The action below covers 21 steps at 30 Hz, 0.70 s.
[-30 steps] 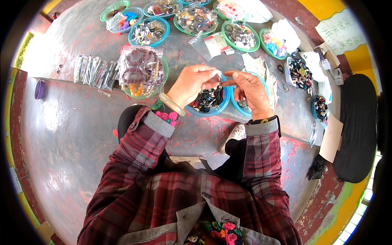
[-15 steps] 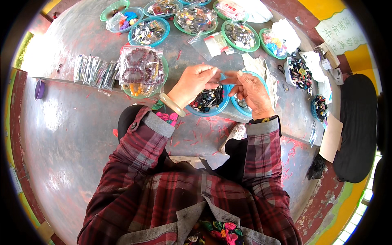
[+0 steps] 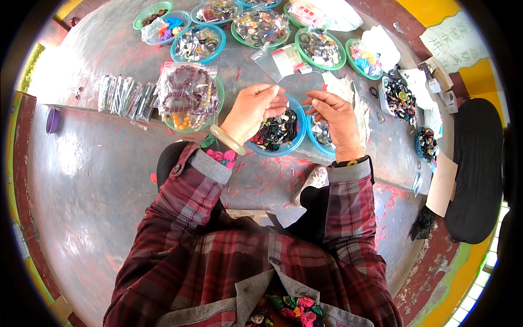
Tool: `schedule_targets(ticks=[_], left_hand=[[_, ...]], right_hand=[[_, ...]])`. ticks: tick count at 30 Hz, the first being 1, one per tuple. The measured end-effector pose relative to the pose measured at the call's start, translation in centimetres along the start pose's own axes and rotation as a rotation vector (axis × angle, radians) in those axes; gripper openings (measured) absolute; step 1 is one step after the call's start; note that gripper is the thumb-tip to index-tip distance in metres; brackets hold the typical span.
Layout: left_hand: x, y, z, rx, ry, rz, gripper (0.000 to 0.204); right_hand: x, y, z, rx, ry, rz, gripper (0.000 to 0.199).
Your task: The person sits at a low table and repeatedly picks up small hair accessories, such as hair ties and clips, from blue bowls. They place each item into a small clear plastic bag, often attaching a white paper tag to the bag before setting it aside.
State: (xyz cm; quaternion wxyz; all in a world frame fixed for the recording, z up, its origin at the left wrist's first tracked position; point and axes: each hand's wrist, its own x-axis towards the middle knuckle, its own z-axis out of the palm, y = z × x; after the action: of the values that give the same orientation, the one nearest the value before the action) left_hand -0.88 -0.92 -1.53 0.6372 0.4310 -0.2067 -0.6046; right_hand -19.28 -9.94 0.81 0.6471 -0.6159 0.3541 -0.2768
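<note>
Blue bowl (image 3: pixel 301 131) of dark trinkets (image 3: pixel 275 133), on the grey ledge (image 3: pixel 131 54), partly beneath the left hand (image 3: pixel 250 111); just to the right, second blue bowl (image 3: pixel 311 134), partly hidden by the right hand (image 3: pixel 338 117); left hand loosely curled, thumb close to the bent fingers, cannot tell of any thin piece between the tips; right hand half curled, thumb near forefinger, again cannot tell of anything held; hands apart, with a narrow gap between.

Could, as a judgement, lose any small piece through so loose a curl of the fingers, dropping it among the dark trinkets, hard to pick out again; could also jolt the blue bowl with a low wrist, or snag a cord on the pale bangle (image 3: pixel 227 139), spilling trinkets over the ledge.

By count: two hands; one pale bangle; two blue bowls by the hands, four far blue bowls (image 3: pixel 223 43), one small blue bowl (image 3: pixel 418 146) at right; apparently six green bowls (image 3: pixel 342 54), including one under the bagged bracelets (image 3: pixel 188 90); one white basket (image 3: pixel 383 98); one purple cup (image 3: pixel 53 120); one black cushion (image 3: pixel 476 169); trinkets too tangled for counting.
</note>
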Motion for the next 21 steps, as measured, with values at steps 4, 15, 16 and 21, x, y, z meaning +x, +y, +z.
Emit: schedule_targets(ticks=[4,15,16,21], left_hand=[[-0.6,0.1,1.0,0.256,0.139,0.162,0.039],[0.2,-1.0,0.8,0.977,0.041,0.681,0.018],[0.3,-1.1,0.7,0.995,0.064,0.697,0.018],[0.2,-0.8,0.6,0.973,0.137,0.617,0.020]], right_hand=[[0.1,0.5,0.8,-0.490,0.157,-0.318,0.020],[-0.2,0.5,4.1,-1.011,0.045,-0.828,0.008],[0.0,0.6,4.1,-1.024,0.031,-0.822,0.009],[0.1,0.6,4.4,-1.027,0.011,-0.839,0.017]])
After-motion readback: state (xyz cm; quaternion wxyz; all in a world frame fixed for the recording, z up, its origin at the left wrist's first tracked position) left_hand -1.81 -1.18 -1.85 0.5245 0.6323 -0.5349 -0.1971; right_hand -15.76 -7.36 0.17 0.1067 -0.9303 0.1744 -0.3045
